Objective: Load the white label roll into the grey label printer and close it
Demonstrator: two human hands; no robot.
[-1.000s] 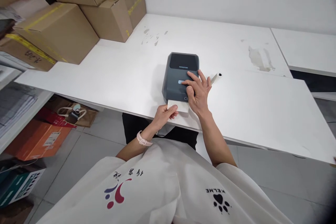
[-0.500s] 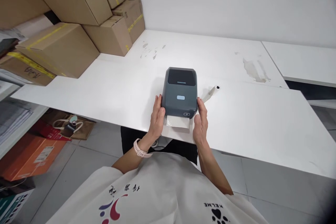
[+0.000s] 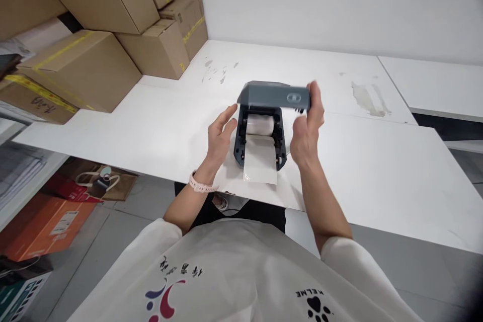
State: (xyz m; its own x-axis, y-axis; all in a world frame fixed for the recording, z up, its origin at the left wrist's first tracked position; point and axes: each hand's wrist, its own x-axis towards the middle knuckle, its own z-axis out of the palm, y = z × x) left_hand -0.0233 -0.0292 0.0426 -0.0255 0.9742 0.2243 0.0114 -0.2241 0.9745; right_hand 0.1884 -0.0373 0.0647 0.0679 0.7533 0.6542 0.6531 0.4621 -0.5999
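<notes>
A dark grey label printer [image 3: 239, 153] stands on the white table with its lid [image 3: 273, 96] swung up. Inside sits a roll of white labels [image 3: 260, 125]. Its label strip [image 3: 260, 161] runs out over the front edge. My right hand [image 3: 307, 133] is at the lid's right end, fingers along its side and the thumb below. My left hand [image 3: 221, 138] is at the left of the printer, fingers apart, with a fingertip close to the lid's left corner; whether it touches is unclear.
Cardboard boxes [image 3: 90, 68] are stacked at the table's left end. A white wall [image 3: 320, 5] rises behind the table [image 3: 169, 126]. An orange box [image 3: 49, 226] and a paper bag [image 3: 124, 186] are on the floor at the left. Worn patches [image 3: 370, 98] mark the tabletop.
The printer lid has gone from closed to raised, uncovering the roll and more of the strip. Both hands have moved up from the printer's sides, the right one farther right.
</notes>
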